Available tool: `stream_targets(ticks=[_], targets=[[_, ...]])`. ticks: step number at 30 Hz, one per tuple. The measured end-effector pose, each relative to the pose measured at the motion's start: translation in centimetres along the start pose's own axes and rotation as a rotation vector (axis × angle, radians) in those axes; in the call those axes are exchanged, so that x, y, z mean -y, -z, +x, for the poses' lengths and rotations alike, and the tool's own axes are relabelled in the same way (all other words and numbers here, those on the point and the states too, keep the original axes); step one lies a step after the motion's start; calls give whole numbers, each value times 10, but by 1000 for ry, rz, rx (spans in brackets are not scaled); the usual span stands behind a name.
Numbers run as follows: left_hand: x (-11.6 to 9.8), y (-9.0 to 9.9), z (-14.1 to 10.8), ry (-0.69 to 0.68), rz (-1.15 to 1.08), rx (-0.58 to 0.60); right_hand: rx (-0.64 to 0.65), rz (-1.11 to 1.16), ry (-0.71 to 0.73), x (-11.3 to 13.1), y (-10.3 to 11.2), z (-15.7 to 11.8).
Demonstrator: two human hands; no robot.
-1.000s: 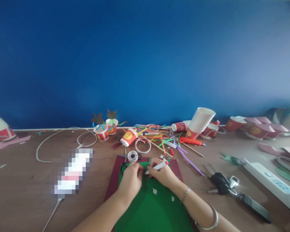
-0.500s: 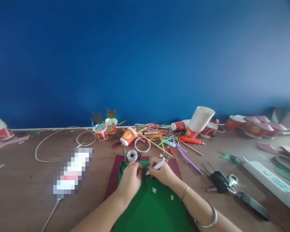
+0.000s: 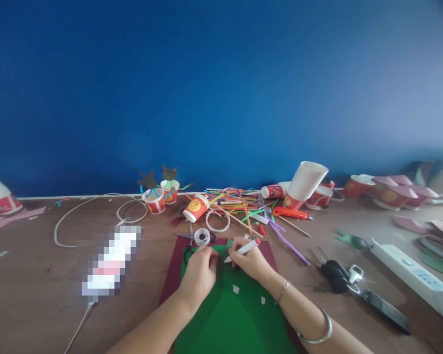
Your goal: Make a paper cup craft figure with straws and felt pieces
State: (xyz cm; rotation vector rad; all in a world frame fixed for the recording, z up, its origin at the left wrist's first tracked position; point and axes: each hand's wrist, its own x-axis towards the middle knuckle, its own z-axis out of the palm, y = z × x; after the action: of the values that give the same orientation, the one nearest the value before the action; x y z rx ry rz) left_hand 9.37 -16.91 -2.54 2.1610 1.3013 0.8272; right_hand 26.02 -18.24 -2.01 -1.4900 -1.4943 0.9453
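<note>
My right hand (image 3: 245,258) is closed around a white marker (image 3: 248,247) with a red end, its tip pointing down and left over green paper (image 3: 229,314). Close by on the left, my left hand (image 3: 201,270) rests on the same paper with its fingers pinched together. What those fingers hold, if anything, is hidden. A small dark green strip (image 3: 229,243) shows at the paper's top, between the hands. Two white scraps (image 3: 236,289) lie on the green paper, which sits over a dark red sheet (image 3: 172,265).
Scissors (image 3: 187,250) and a tape roll (image 3: 202,237) lie beyond my left hand. Behind are colourful sticks (image 3: 239,209), a tipped paper cup (image 3: 196,208), a cup stack (image 3: 305,184) and an orange cutter (image 3: 290,213). Keys (image 3: 335,276) and a power strip (image 3: 409,270) lie right; a blurred-out phone (image 3: 110,260) left.
The marker has shifted slightly to the right and its red end has come up, with the right hand's fingers moving along. My left hand has hardly moved.
</note>
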Motion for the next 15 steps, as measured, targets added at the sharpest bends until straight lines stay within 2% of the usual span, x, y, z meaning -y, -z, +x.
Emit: stream_targets(ticks=[15], targets=[[0,0,-1,21,9,24,27,-87,31,6,0,-2]])
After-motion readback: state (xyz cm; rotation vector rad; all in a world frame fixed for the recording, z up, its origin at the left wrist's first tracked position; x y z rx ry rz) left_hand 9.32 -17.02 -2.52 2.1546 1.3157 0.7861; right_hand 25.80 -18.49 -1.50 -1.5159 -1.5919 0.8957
